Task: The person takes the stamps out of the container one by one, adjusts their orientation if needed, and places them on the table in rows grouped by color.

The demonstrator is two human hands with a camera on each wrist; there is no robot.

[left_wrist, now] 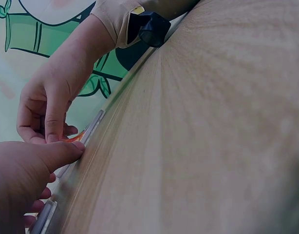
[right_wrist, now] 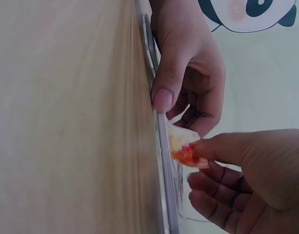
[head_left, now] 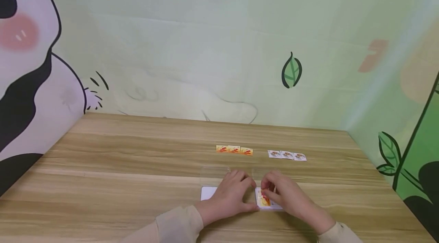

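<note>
In the head view my right hand (head_left: 286,193) pinches a red-and-yellow stamp (head_left: 263,198) between thumb and fingertips over the right flat case (head_left: 271,208). The right wrist view shows this stamp (right_wrist: 186,151) tilted against the case, its edge finely toothed. My left hand (head_left: 231,195) holds the same case at its left side, thumb on the near corner and index finger by the far corner. Partly under the left hand lies a second, white-bottomed case (head_left: 207,192). Clear lids (head_left: 213,176) lie folded back beyond both cases.
Farther back on the wooden table (head_left: 120,182) lie a row of yellow-and-red stamps (head_left: 234,150) and, to its right, a row of white stamps (head_left: 287,155). Behind the table hangs a green backdrop (head_left: 154,44) with a panda and leaves.
</note>
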